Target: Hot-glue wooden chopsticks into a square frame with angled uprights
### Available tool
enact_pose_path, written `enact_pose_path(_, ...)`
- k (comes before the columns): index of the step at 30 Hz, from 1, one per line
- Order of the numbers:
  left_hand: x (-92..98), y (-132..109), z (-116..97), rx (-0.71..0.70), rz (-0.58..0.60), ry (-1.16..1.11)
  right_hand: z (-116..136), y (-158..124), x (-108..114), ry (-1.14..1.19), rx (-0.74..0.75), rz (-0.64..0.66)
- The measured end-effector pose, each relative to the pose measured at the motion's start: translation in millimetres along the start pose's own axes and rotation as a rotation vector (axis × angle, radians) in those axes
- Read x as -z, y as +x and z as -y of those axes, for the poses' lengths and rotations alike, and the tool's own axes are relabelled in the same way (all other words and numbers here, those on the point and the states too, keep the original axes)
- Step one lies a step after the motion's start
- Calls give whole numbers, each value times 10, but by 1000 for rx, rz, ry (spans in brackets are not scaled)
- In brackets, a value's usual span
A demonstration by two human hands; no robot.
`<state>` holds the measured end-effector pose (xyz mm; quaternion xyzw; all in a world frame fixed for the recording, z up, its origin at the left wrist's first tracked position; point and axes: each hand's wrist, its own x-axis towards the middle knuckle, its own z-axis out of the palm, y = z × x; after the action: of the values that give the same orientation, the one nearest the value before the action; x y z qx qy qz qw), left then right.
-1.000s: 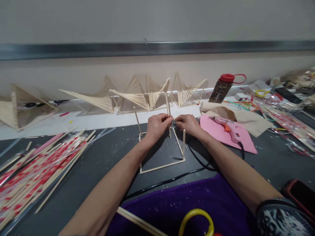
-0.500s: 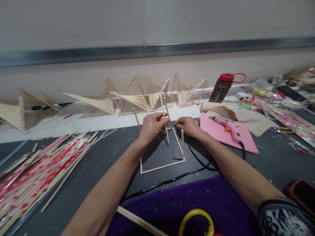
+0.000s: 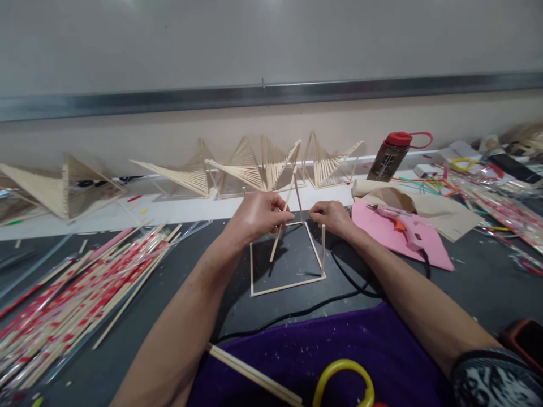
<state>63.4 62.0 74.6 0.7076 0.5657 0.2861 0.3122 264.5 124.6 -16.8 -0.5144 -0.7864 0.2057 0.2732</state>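
Observation:
A square frame of thin wooden sticks point(image 3: 288, 286) lies on the dark table, with upright sticks point(image 3: 323, 251) at its corners. Above the frame, my left hand point(image 3: 261, 217) pinches a loose wooden stick point(image 3: 276, 246) between thumb and fingers. That stick slants, its lower end toward me and its upper end near the far right upright point(image 3: 298, 198). My right hand point(image 3: 331, 217) rests just right of the frame's far right corner, its fingers curled together; whatever is between them, if anything, is hidden.
Finished stick models point(image 3: 186, 178) line the wall. A pink glue gun point(image 3: 401, 223) lies on pink foam point(image 3: 436, 252), its black cord point(image 3: 305, 308) crossing toward me. Behind stands a bottle point(image 3: 387, 161). Packaged sticks point(image 3: 93, 294) lie left; yellow-handled scissors point(image 3: 345, 364) and purple cloth point(image 3: 263, 347) are nearest me.
The stick in my left hand has tilted from nearly upright to slanting, its lower end swinging left and toward me. The view has shifted slightly; my right hand stays beside the frame.

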Motion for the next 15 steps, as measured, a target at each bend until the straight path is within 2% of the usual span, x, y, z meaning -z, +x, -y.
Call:
enact_pose_path(3, 147, -127, -157, -71, -46, -58, 25, 1, 18, 15, -6, -40)
enact_pose_path(9, 325, -311, -369, -193, -398, -265, 104, -21, 93, 54, -33, -65)
enact_pose_path(15, 351, -384, -407, -248, -476, -411, 183, -56, 271, 300, -97, -107)
